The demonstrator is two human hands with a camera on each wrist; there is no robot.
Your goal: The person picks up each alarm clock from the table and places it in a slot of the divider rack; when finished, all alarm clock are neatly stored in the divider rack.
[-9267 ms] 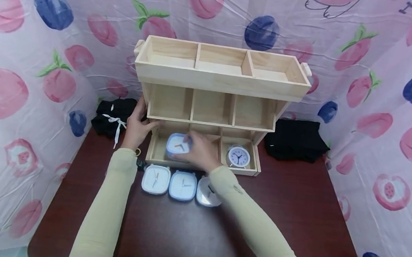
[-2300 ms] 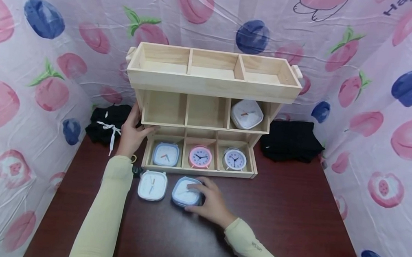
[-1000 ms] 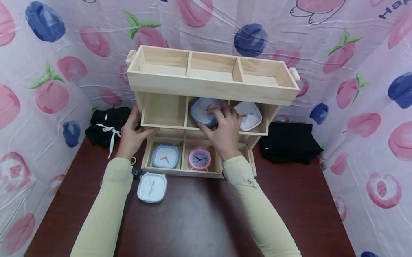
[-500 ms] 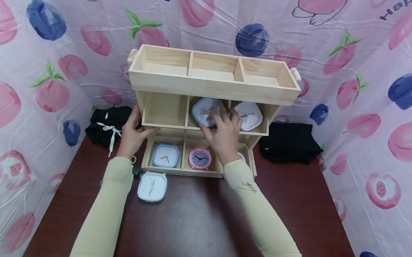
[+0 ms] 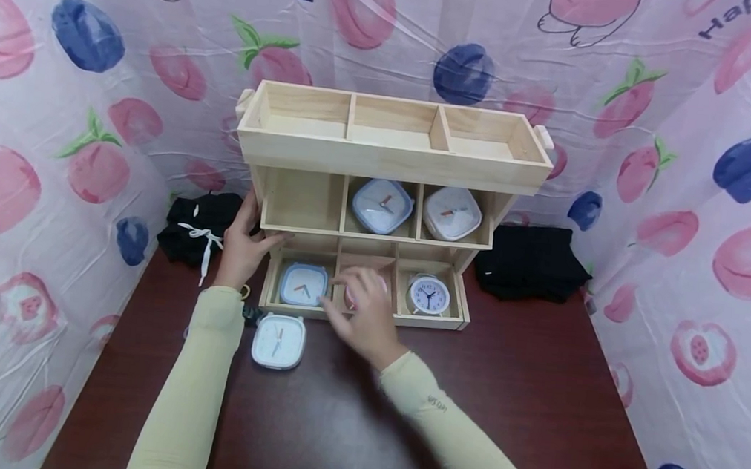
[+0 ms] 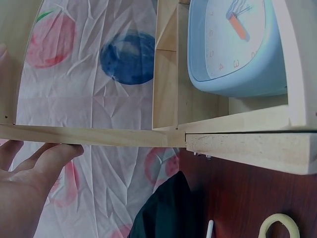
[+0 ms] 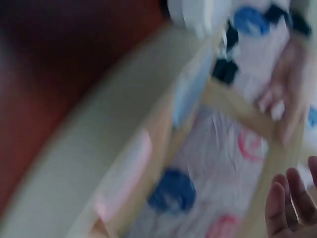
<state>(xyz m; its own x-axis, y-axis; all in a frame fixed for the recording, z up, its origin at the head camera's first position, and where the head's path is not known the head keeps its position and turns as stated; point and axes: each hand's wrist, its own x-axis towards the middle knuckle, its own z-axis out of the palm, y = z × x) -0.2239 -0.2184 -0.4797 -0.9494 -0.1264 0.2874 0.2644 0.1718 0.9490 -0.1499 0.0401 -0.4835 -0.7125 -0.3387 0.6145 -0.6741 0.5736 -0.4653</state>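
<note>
A three-tier wooden storage rack (image 5: 391,163) stands at the back of the table. My left hand (image 5: 240,249) grips its left side, the thumb in front and the fingers (image 6: 59,154) along the upright. In the head view my right hand (image 5: 365,315) is empty, fingers loosely bent, in front of a pink alarm clock (image 5: 381,283) that it partly hides. A blue alarm clock (image 5: 382,207) leans in the middle tier's centre compartment, beside a white one (image 5: 452,214). On the table before the rack lies another white alarm clock (image 5: 279,341).
The bottom tier also holds a blue square alarm clock (image 5: 303,285) at left and a round white one (image 5: 430,295) at right. Folded black cloth (image 5: 530,261) lies right of the rack; a black bundle with white string (image 5: 198,226) lies left. The right wrist view is blurred.
Since the earlier frames, my right hand has put a white and a blue alarm clock into the middle tier, let go and moved down toward the front. My left hand stays on the rack.
</note>
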